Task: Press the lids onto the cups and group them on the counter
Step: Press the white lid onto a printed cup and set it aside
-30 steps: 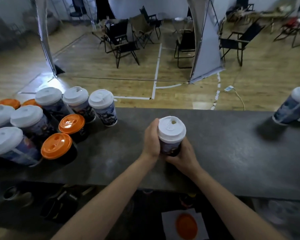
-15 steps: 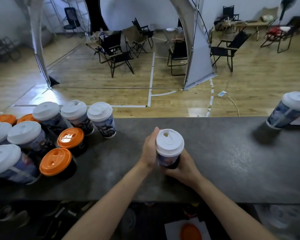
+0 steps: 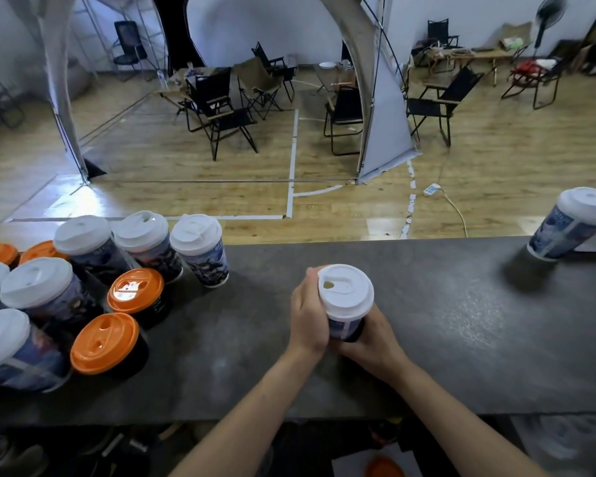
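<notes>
- Cup (image 3: 345, 327), with a printed wall, is found near the middle of the counter (image 3: 444, 321), towards its near edge. It is well apart from all other cups. Its base is hidden by the hands, so it cannot be told whether it stands on the surface or is lifted.
- Lid (image 3: 345, 291), white, is seen seated on the cup's rim. It appears level wherever the edge shows.
- Left hand (image 3: 308, 316) is wrapped round the cup's left side, with fingers curled against the wall just under the lid.
- Right hand (image 3: 372, 339) grips the lower part of the cup from the near right. Its fingertips are hidden behind the cup.
- Cluster of lidded cups (image 3: 200, 251) is noted at the counter's left end. White lids and orange lids (image 3: 135, 291) are packed close there.
- Lone cup (image 3: 570, 227), white-lidded, is noted at the far right end, well apart from the cluster.
- Step in hand: pressing is judged to be finished or at a last check, and the grouping of this cup is due.
- Next move, as judged: the cup is to be carried left and set upright beside the nearest white-lidded cup. The grip should be kept on the wall, not the lid, and the orange-lidded cups should not be knocked.
- The lone cup is judged outstanding.
</notes>
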Available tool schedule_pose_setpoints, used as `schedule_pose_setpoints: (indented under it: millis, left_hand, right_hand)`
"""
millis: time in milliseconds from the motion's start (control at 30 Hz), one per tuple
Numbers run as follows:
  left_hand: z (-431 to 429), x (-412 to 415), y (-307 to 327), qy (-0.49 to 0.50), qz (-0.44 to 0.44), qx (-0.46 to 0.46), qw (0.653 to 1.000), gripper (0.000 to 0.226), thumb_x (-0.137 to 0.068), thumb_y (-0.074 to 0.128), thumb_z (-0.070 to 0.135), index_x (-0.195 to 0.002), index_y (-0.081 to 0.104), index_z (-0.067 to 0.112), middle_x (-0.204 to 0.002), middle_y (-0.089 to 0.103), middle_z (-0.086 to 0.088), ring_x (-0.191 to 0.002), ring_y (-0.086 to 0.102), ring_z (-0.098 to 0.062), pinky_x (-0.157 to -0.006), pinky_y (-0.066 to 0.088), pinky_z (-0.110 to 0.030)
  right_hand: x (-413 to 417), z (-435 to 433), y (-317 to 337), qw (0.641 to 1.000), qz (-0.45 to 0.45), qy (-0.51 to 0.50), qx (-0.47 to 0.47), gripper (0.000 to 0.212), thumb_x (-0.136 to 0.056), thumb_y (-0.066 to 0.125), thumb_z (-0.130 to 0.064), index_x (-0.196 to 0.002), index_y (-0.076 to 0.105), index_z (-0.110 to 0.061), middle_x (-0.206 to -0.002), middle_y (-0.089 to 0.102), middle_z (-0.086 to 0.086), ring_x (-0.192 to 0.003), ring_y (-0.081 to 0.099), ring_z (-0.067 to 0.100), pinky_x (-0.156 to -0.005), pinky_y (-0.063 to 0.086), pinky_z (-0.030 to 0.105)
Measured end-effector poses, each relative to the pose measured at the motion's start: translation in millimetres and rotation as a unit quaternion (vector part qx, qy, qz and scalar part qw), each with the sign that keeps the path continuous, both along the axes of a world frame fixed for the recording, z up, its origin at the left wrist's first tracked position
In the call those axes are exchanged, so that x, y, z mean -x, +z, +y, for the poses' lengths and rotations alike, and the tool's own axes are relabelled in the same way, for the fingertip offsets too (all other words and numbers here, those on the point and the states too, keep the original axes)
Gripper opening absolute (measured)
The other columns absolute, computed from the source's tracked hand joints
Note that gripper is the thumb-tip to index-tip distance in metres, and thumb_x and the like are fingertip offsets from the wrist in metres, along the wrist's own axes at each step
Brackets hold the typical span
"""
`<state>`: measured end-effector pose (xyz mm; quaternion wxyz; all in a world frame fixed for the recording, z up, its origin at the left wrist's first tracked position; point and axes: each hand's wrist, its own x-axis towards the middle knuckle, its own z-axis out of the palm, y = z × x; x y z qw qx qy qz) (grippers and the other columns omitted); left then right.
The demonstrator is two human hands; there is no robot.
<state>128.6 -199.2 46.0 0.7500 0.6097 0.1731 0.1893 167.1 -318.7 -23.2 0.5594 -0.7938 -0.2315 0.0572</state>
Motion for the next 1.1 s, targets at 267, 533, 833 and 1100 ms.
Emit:
schedule_pose_setpoints:
  millis: [267, 533, 833, 1100]
  left_hand:
    - [13.0, -11.2, 7.9, -0.073, 0.032, 0.031, 0.996, 0.049, -0.111, 0.033, 0.021, -0.084, 0.073, 0.011, -0.075, 0.076, 0.006, -0.074, 0.070, -0.004, -0.070, 0.052, -0.017]
    - [14.2, -16.4, 18.1, -0.150, 0.067, 0.048, 0.985, 0.057, -0.110, 0.034, 0.028, -0.076, 0.078, 0.016, -0.076, 0.075, 0.003, -0.073, 0.070, -0.005, -0.072, 0.053, -0.020]
    - [4.2, -15.7, 12.2, -0.047, 0.064, 0.037, 0.996, 0.045, -0.109, 0.036, 0.023, -0.087, 0.072, 0.010, -0.078, 0.076, 0.005, -0.076, 0.069, -0.004, -0.072, 0.052, -0.020]
    - [-7.3, -15.1, 3.3, -0.029, -0.010, -0.002, 1.000, 0.043, -0.100, 0.044, 0.023, -0.074, 0.077, 0.021, -0.078, 0.076, 0.008, -0.078, 0.069, -0.003, -0.074, 0.052, -0.018]
  right_hand:
    - [-2.0, -4.1, -8.0, 1.000, 0.006, 0.001, 0.018, 0.084, -0.066, 0.091, -0.037, -0.140, 0.054, -0.020, -0.137, 0.063, -0.014, -0.128, 0.059, 0.003, -0.105, 0.051, 0.031]
    - [-5.8, -9.7, -11.3, 0.999, 0.025, 0.001, 0.025, 0.079, -0.065, 0.089, -0.032, -0.135, 0.057, -0.023, -0.132, 0.066, -0.015, -0.123, 0.061, 0.003, -0.103, 0.053, 0.037]
    - [-4.0, -8.0, -2.6, 1.000, 0.014, -0.021, -0.014, 0.072, -0.061, 0.085, -0.039, -0.126, 0.054, -0.035, -0.125, 0.066, -0.016, -0.116, 0.063, -0.002, -0.093, 0.055, 0.027]
    - [-0.4, -7.0, -7.7, 0.999, 0.023, -0.023, -0.035, 0.086, -0.061, 0.092, -0.043, -0.137, 0.054, -0.028, -0.133, 0.064, -0.015, -0.123, 0.060, 0.002, -0.098, 0.053, 0.027]
